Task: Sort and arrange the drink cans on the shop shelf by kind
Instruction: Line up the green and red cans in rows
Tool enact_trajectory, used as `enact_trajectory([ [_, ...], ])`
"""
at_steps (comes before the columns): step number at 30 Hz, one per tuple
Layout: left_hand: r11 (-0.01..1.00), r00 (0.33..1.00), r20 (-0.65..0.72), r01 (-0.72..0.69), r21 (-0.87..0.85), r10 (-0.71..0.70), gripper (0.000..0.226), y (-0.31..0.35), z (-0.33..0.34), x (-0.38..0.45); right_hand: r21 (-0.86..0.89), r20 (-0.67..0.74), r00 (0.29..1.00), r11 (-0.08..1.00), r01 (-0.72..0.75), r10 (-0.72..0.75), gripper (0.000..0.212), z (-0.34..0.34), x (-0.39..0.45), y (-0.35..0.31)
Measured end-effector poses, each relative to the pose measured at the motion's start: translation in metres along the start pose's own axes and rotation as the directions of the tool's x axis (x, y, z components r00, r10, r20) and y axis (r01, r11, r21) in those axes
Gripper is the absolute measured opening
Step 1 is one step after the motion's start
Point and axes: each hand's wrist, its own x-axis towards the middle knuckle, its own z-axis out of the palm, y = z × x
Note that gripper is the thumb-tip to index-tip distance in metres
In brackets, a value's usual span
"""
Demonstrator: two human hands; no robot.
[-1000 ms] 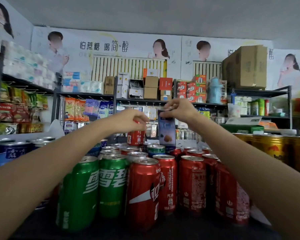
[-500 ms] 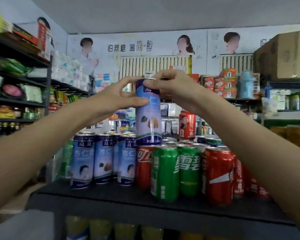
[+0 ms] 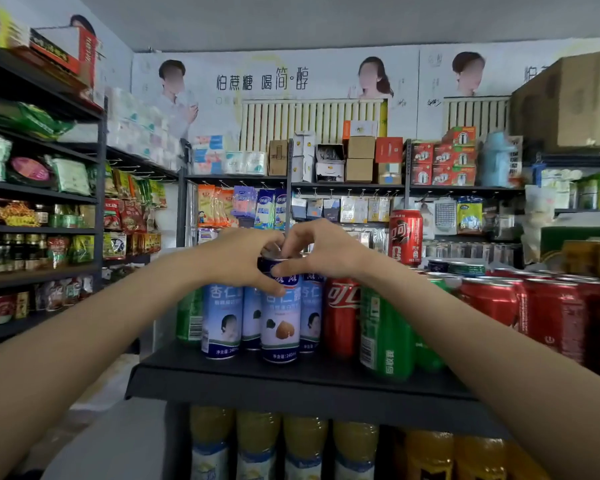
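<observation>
A tall blue-and-white almond drink can [image 3: 280, 323] stands on the black shelf [image 3: 291, 382], at the front of a group of like blue cans [image 3: 220, 320]. Both hands hold its top: my left hand [image 3: 238, 259] grips it from the left with the thumb across the front, and my right hand [image 3: 321, 251] pinches the rim from the right. Right of the blue cans stand a red cola can [image 3: 342, 317], green soda cans [image 3: 387, 337] and more red cans [image 3: 541, 313]. One green can [image 3: 189, 317] stands behind the blue group at the left.
A single red cola can [image 3: 405, 235] stands raised on top of other cans further back. Yellow drink bottles [image 3: 257, 441] fill the level below. Racks of snacks and jars [image 3: 39, 220] line the left wall; boxes and hanging goods [image 3: 343, 188] fill the back shelves.
The blue can, held high above the row half a second ago, has come down to stand on the shelf in front of the other blue cans. Both hands came down with it.
</observation>
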Motion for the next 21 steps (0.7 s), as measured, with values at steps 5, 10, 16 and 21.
enact_trajectory([
  [5, 0.994, 1.0, -0.012, -0.021, 0.104, 0.022, 0.053, -0.014, 0.007, 0.003, -0.094, -0.011, 1.0, 0.995, 0.026, -0.028, 0.024, 0.01, 0.009, 0.011],
  [10, 0.99, 1.0, -0.011, -0.005, 0.143, 0.007, 0.048, -0.019, 0.01, 0.006, -0.224, 0.053, 0.997, 0.973, 0.063, -0.053, 0.02, -0.008, 0.004, 0.018],
  [16, 0.982, 0.976, -0.194, -0.127, -0.141, 0.098, 0.03, 0.017, 0.004, 0.026, -0.123, -0.074, 0.996, 0.99, -0.066, 0.057, 0.011, -0.085, -0.03, 0.039],
  [21, 0.96, 0.98, -0.105, -0.189, -0.207, 0.17, 0.029, 0.067, 0.015, 0.07, -0.202, -0.124, 0.964, 0.945, -0.258, 0.237, 0.012, -0.153, -0.057, 0.089],
])
